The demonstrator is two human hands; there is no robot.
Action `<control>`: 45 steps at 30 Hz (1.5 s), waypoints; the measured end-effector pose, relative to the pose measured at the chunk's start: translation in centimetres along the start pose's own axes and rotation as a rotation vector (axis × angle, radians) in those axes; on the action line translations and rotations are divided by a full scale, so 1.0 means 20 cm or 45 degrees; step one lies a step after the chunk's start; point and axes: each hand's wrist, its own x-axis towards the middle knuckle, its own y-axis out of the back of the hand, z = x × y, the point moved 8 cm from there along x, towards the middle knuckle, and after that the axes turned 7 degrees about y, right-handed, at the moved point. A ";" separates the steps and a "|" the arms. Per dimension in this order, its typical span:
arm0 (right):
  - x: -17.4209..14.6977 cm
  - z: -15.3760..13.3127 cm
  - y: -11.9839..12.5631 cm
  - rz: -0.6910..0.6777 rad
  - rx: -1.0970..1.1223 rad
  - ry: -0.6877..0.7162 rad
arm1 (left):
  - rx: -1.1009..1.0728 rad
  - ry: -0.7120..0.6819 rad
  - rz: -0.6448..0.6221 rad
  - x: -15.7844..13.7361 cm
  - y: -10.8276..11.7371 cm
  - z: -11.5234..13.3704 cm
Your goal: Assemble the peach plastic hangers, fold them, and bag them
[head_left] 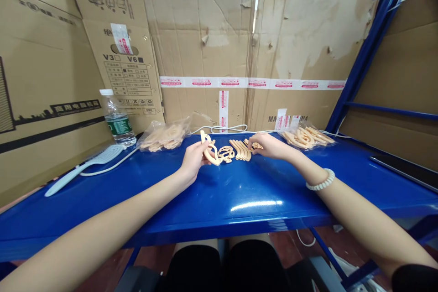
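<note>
My left hand is closed on a curved, light wood-coloured piece, held tilted just above the blue table. Beside it lie ring-shaped pieces of the same colour. Farther right, several curved strips lie side by side in a row. My right hand reaches in from the right, fingers bent down at a small pile of little pieces at the end of that row. Its fingertips are partly hidden, so whether they grip one of the pieces does not show.
Clear plastic bags of similar pieces lie left and right at the back. A water bottle and a pale blue hairbrush are on the left. A white cable runs before cardboard walls. A dark flat device lies far right.
</note>
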 end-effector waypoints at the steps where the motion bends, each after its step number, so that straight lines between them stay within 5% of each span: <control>1: 0.00 -0.01 -0.01 -0.023 -0.007 -0.006 | -0.001 0.001 0.001 0.00 0.00 0.00; 18: -0.02 0.03 -0.07 -0.205 0.080 -0.165 | 0.024 0.006 -0.052 0.02 0.00 -0.02; 24: -0.02 0.03 -0.07 -0.193 0.071 -0.140 | 0.064 0.028 -0.094 0.02 -0.02 -0.02; 27: -0.02 -0.01 -0.02 -0.039 -0.130 -0.159 | 0.131 0.077 -0.166 0.00 -0.06 -0.03; 31: 0.00 -0.30 0.05 0.312 -0.197 0.184 | 0.232 0.099 -0.258 -0.01 -0.10 -0.05; 35: 0.01 -0.59 -0.03 0.261 -0.237 0.610 | 0.302 0.012 -0.298 -0.01 -0.12 -0.04; 45: 0.02 -0.57 -0.11 0.122 -0.152 0.513 | 0.502 -0.198 -0.381 -0.03 -0.15 -0.02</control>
